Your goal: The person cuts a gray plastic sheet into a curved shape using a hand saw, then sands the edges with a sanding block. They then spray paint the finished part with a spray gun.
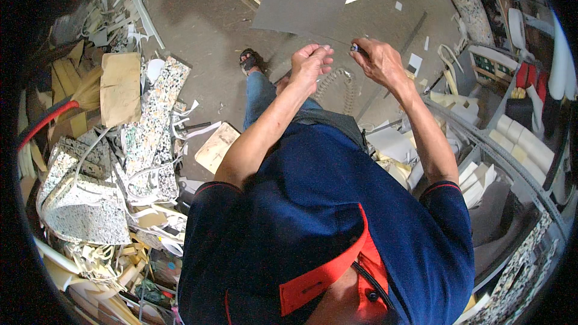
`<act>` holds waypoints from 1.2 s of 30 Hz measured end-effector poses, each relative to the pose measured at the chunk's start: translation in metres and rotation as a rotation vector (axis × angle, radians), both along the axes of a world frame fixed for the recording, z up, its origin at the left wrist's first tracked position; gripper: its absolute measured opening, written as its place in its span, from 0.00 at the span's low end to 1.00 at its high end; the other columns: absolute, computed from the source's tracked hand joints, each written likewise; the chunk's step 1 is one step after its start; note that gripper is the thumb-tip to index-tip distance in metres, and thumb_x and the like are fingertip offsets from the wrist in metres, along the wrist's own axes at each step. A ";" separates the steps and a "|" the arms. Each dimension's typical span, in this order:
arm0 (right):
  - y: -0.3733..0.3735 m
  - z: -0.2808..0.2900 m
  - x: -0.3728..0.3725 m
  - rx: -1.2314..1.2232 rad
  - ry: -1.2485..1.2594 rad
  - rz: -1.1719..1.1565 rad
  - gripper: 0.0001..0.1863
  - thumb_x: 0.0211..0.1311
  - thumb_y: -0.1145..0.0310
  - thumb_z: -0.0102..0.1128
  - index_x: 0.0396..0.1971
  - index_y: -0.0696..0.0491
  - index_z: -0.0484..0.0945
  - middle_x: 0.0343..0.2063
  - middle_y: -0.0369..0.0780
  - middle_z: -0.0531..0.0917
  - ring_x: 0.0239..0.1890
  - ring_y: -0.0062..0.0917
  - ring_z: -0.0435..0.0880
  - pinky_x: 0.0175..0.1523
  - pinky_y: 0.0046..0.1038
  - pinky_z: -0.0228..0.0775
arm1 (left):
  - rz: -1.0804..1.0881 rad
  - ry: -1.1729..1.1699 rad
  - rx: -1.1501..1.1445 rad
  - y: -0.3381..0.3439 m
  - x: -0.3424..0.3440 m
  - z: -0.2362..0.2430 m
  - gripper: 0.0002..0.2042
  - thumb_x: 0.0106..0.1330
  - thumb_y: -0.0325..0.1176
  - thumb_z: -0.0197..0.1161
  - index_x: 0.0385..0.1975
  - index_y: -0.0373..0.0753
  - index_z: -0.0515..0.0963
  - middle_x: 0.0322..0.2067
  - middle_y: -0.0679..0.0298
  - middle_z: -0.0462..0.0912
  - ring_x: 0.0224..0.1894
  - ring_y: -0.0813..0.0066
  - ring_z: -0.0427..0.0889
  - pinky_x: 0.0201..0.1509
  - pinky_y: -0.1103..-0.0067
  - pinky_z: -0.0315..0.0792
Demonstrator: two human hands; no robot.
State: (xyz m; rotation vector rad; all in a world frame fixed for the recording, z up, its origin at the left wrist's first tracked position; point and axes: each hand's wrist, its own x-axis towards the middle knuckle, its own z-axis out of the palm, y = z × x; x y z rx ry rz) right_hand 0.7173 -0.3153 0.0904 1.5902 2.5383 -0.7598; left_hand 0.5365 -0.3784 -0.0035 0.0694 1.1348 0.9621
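Observation:
Both my hands are raised in front of my body, a short gap apart, above the floor. The fingers of my left hand point(312, 64) are curled, with thumb and forefinger pressed together; I cannot make out what, if anything, is in them. My right hand point(382, 63) is wrapped round a small dark object with a pale round end point(354, 47), most of it hidden in the fingers. Beyond the hands a flat dark grey sheet point(301, 0) reaches over the edge of a low work surface. A coiled hose point(346, 93) hangs or lies below, between my forearms.
At left lie heaped foam offcuts, among them a speckled foam strip point(158, 114), a tan board point(120, 87) and a broom with a red handle point(51, 121). Metal-framed bins point(506, 162) with white foam pieces stand at right. Paper scraps point(414, 63) dot the concrete floor point(192, 30).

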 end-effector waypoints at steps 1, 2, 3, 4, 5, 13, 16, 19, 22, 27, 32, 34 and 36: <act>0.000 0.000 -0.003 0.000 -0.002 -0.004 0.14 0.66 0.58 0.61 0.43 0.51 0.81 0.32 0.47 0.85 0.37 0.46 0.86 0.39 0.45 0.76 | -0.006 0.005 -0.005 -0.001 0.001 -0.001 0.08 0.68 0.35 0.67 0.40 0.40 0.78 0.40 0.62 0.86 0.34 0.78 0.82 0.34 0.78 0.79; 0.001 -0.001 -0.007 0.007 0.008 0.000 0.14 0.66 0.58 0.61 0.43 0.51 0.81 0.32 0.47 0.85 0.36 0.46 0.86 0.39 0.45 0.77 | -0.012 0.010 -0.013 -0.003 0.001 -0.002 0.08 0.68 0.35 0.66 0.40 0.39 0.78 0.39 0.63 0.86 0.34 0.78 0.82 0.33 0.78 0.79; 0.001 -0.001 -0.010 -0.002 -0.003 -0.007 0.14 0.66 0.57 0.61 0.42 0.51 0.81 0.32 0.47 0.85 0.36 0.46 0.86 0.39 0.45 0.77 | -0.016 0.019 -0.022 -0.004 0.002 -0.003 0.08 0.68 0.35 0.66 0.40 0.39 0.78 0.39 0.63 0.86 0.34 0.78 0.82 0.33 0.78 0.79; 0.002 -0.001 -0.014 -0.003 -0.002 -0.006 0.14 0.65 0.57 0.61 0.42 0.52 0.81 0.32 0.47 0.85 0.37 0.46 0.86 0.39 0.46 0.77 | -0.027 0.027 -0.021 -0.005 0.002 -0.005 0.07 0.68 0.34 0.66 0.40 0.39 0.78 0.38 0.63 0.86 0.34 0.78 0.82 0.33 0.78 0.79; 0.003 -0.002 -0.018 -0.004 -0.002 -0.005 0.14 0.65 0.57 0.62 0.41 0.52 0.81 0.32 0.47 0.85 0.37 0.46 0.86 0.39 0.46 0.77 | -0.037 0.038 -0.020 -0.005 0.003 -0.006 0.07 0.69 0.34 0.66 0.39 0.39 0.79 0.38 0.64 0.86 0.33 0.78 0.82 0.33 0.78 0.79; 0.005 0.005 -0.048 0.026 -0.029 -0.009 0.14 0.64 0.58 0.62 0.39 0.54 0.80 0.33 0.48 0.85 0.37 0.47 0.86 0.39 0.47 0.77 | -0.013 -0.025 -0.014 -0.013 0.008 -0.010 0.06 0.70 0.33 0.62 0.39 0.38 0.80 0.35 0.66 0.86 0.32 0.77 0.82 0.32 0.78 0.75; 0.006 0.009 -0.062 0.012 -0.057 -0.008 0.15 0.65 0.59 0.61 0.43 0.55 0.81 0.34 0.49 0.86 0.38 0.45 0.87 0.40 0.44 0.78 | -0.031 0.015 -0.041 -0.015 0.010 -0.006 0.06 0.71 0.33 0.60 0.39 0.38 0.80 0.35 0.66 0.85 0.32 0.77 0.82 0.32 0.78 0.76; 0.011 0.012 -0.077 -0.006 -0.100 0.016 0.16 0.65 0.59 0.61 0.45 0.55 0.82 0.34 0.48 0.86 0.37 0.43 0.87 0.39 0.43 0.78 | -0.047 0.040 -0.070 -0.014 0.010 -0.005 0.07 0.71 0.33 0.59 0.39 0.38 0.80 0.34 0.67 0.85 0.31 0.78 0.82 0.32 0.77 0.76; 0.017 0.013 -0.099 -0.002 -0.101 0.041 0.16 0.64 0.59 0.61 0.44 0.55 0.82 0.35 0.48 0.86 0.37 0.44 0.87 0.39 0.44 0.79 | -0.035 0.034 -0.089 -0.014 0.010 -0.010 0.07 0.71 0.33 0.59 0.39 0.38 0.80 0.34 0.67 0.84 0.30 0.79 0.82 0.29 0.78 0.77; 0.019 0.021 -0.154 0.026 0.043 0.057 0.15 0.64 0.59 0.61 0.44 0.54 0.81 0.35 0.49 0.85 0.37 0.46 0.87 0.40 0.45 0.79 | -0.110 0.062 -0.037 -0.028 0.019 -0.023 0.11 0.70 0.39 0.59 0.45 0.41 0.77 0.33 0.68 0.82 0.29 0.79 0.81 0.23 0.80 0.75; 0.023 0.049 -0.153 0.067 0.360 -0.001 0.16 0.62 0.63 0.61 0.45 0.57 0.81 0.35 0.54 0.83 0.40 0.49 0.85 0.44 0.45 0.78 | -0.204 0.098 -0.052 -0.045 -0.021 -0.035 0.11 0.68 0.38 0.60 0.45 0.41 0.78 0.34 0.65 0.83 0.30 0.77 0.82 0.24 0.81 0.73; 0.046 0.050 -0.135 0.233 0.372 -0.122 0.17 0.60 0.67 0.59 0.46 0.61 0.80 0.35 0.57 0.83 0.41 0.50 0.85 0.47 0.43 0.77 | -0.128 0.082 -0.123 -0.053 -0.069 -0.043 0.10 0.68 0.37 0.64 0.42 0.39 0.80 0.34 0.63 0.84 0.32 0.72 0.84 0.30 0.79 0.77; 0.074 0.040 -0.117 0.371 0.405 -0.319 0.16 0.60 0.70 0.56 0.44 0.64 0.78 0.34 0.59 0.82 0.39 0.52 0.83 0.48 0.45 0.75 | -0.049 0.162 -0.099 -0.075 -0.141 -0.052 0.20 0.67 0.42 0.67 0.52 0.37 0.75 0.43 0.58 0.83 0.43 0.66 0.84 0.43 0.69 0.81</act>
